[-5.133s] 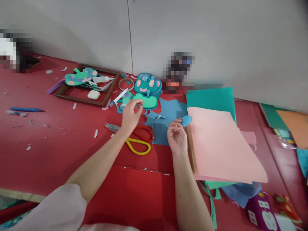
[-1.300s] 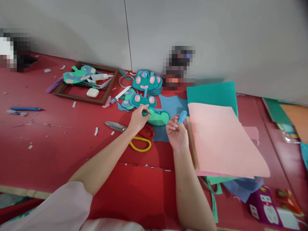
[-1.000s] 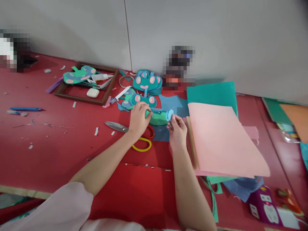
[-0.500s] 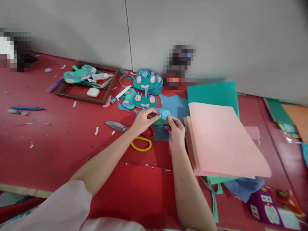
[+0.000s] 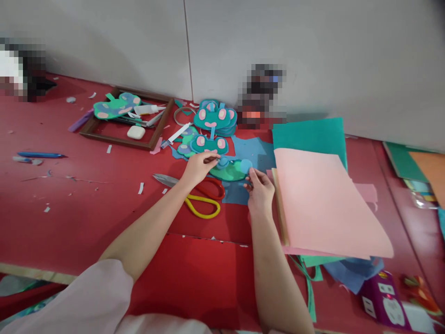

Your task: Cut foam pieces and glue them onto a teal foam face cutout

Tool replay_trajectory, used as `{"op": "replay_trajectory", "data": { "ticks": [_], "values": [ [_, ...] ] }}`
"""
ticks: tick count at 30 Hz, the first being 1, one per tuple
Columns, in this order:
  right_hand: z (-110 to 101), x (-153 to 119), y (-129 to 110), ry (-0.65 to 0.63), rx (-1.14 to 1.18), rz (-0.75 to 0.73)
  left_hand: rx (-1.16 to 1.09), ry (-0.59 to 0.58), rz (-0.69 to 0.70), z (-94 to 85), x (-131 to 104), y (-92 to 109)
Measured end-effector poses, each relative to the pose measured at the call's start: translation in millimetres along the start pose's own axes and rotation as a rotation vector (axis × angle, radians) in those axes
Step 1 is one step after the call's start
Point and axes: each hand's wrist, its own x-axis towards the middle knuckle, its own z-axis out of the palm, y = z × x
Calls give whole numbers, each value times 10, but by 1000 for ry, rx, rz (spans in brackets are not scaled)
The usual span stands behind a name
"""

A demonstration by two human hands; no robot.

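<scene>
Closest to us, the scissors (image 5: 202, 206) lie on the red tabletop (image 5: 86, 204). Just beyond, our right hand (image 5: 260, 189) has its grip closed on a blue disc (image 5: 246, 165) at the green cutout's (image 5: 231, 171) right end; our left hand (image 5: 200, 168) nears its left end, grip unclear. Farther back sit stacked frog faces (image 5: 216, 118).

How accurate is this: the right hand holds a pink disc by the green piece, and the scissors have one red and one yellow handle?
The disc is light blue, not pink, in the head view. The right hand holds it by the green piece, and the scissors have one red and one yellow handle.
</scene>
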Motion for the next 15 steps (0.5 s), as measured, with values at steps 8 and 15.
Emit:
{"op": "replay_trajectory", "data": {
  "ticks": [8,15],
  "values": [
    [10,15,47,-95,-286,-186,147,91,-45,44,-65,56],
    [6,29,63,-98,-329,-200,516,330,218,24,-142,197]
  ]
}}
